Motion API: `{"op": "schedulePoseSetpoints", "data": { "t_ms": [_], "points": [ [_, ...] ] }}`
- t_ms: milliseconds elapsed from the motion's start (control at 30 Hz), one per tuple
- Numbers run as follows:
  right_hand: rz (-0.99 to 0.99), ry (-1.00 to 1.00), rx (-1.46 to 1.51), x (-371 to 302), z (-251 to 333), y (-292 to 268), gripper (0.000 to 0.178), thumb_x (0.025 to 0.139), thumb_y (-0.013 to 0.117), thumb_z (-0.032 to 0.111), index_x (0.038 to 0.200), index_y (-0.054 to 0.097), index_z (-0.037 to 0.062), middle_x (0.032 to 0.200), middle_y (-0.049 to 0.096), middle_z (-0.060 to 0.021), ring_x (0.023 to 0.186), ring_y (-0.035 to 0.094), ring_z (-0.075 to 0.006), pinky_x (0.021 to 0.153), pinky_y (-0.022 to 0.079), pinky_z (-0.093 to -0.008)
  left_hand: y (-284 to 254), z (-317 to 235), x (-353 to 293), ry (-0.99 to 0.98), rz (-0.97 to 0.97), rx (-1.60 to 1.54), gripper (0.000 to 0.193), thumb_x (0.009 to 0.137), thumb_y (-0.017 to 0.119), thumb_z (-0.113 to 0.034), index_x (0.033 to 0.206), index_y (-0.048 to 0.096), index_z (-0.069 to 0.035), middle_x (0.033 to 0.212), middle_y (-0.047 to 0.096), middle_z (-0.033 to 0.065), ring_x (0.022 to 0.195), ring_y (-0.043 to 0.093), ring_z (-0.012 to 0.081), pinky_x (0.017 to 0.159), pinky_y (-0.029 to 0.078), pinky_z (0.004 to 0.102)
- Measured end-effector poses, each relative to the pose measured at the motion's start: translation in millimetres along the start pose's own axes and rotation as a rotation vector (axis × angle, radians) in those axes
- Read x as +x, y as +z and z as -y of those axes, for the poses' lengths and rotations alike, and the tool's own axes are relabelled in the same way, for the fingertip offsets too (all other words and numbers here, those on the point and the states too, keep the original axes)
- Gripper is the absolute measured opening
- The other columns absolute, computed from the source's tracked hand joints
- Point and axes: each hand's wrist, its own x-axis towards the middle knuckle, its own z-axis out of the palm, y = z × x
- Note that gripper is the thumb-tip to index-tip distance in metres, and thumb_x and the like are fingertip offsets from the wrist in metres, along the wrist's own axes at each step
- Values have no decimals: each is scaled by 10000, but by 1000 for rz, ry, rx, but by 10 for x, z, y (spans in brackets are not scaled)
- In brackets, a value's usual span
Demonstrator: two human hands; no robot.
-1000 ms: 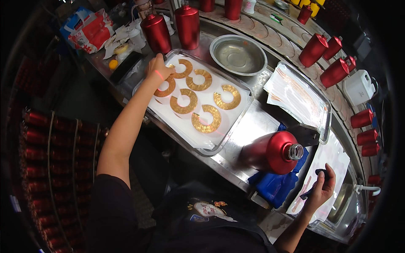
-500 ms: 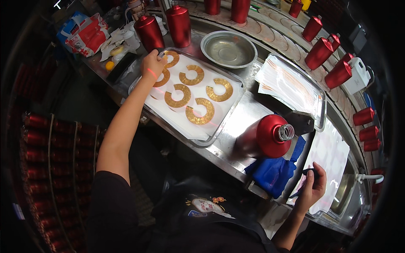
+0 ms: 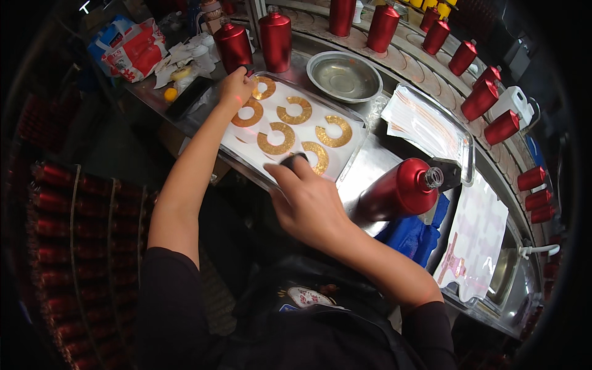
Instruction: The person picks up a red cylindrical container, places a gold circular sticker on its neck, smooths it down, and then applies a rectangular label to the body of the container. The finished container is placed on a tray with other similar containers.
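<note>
A tray holds a white sheet bearing several gold, C-shaped decals. My left hand is at the tray's far left corner, beside the nearest decals. Its fingers are curled in, and what they grip is hidden; something black covers a fingertip. Over the tray's near edge is my right hand, slightly blurred, with thumb and forefinger apart. A black cover shows on its fingertip, and the hand partly hides the nearest decal. A red metallic bottle with an uncapped clear neck leans on the steel table right of the tray.
A metal basin of liquid stands behind the tray. Two red bottles are at the back left. Another tray with striped sheets lies right, near a blue cloth. A curved conveyor carries more red bottles.
My right hand has swung left from beside the white sheet at the right to over the decal tray. My left hand stays at the tray corner. The view has shifted slightly.
</note>
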Motion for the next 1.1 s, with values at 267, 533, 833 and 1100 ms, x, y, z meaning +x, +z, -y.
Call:
{"op": "schedulePoseSetpoints", "data": {
  "t_ms": [267, 533, 833, 1100],
  "points": [
    [80, 153, 66, 433, -127, 657, 311, 915, 618, 133, 1205, 670, 31, 984, 633, -202, 850, 657, -395, 752, 541, -463, -260, -427, -104, 97, 38, -269, 231, 827, 741, -91, 866, 531, -4, 787, 696, 93, 720, 692, 197, 644, 527, 353],
    [-37, 791, 1145, -392, -144, 178, 454, 1026, 597, 366, 1333, 626, 33, 931, 692, -11, 468, 465, -72, 453, 364, -230, -911, -1320, -1386, -123, 328, -805, 241, 898, 707, -35, 1082, 557, 11, 884, 679, 61, 747, 651, 104, 649, 539, 240],
    [-261, 843, 1322, -1141, 125, -259, 251, 955, 684, 163, 1146, 616, 16, 615, 552, 6, 433, 452, -73, 431, 343, -226, -1031, -2019, -2720, -156, 605, -1066, 459, 931, 662, -3, 1368, 525, 17, 929, 666, 3, 819, 630, 46, 723, 526, 197],
    [-581, 393, 843, -1605, 88, -891, 433, 936, 657, -47, 1352, 537, -41, 1281, 619, -107, 1166, 600, -158, 989, 494, -287, -535, -2618, -3076, -55, 374, -1198, 243, 924, 702, -9, 1134, 584, 25, 944, 717, 55, 824, 702, 103, 761, 573, 243]
  ]
}}
